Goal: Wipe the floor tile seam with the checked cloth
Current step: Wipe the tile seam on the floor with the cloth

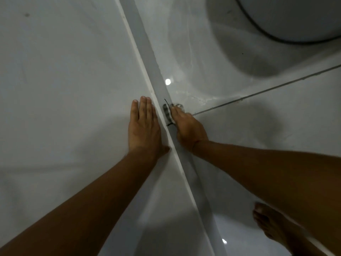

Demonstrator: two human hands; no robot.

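My right hand (pixel 188 129) presses a small checked cloth (pixel 167 112) onto the glossy floor, at the foot of the grey skirting strip (pixel 147 52). Only the cloth's black-and-white edge shows past the fingers. A dark tile seam (pixel 267 87) runs from right beside the cloth away to the upper right. My left hand (pixel 144 126) lies flat on the white wall (pixel 64 71), fingers together, just left of the skirting and holding nothing.
A large white round body with a dark cable (pixel 287 21) stands on the floor at the top right, casting a shadow. My bare foot (pixel 271 224) rests on the tile at the bottom right. Ceiling-light glints (pixel 168 81) show on the floor.
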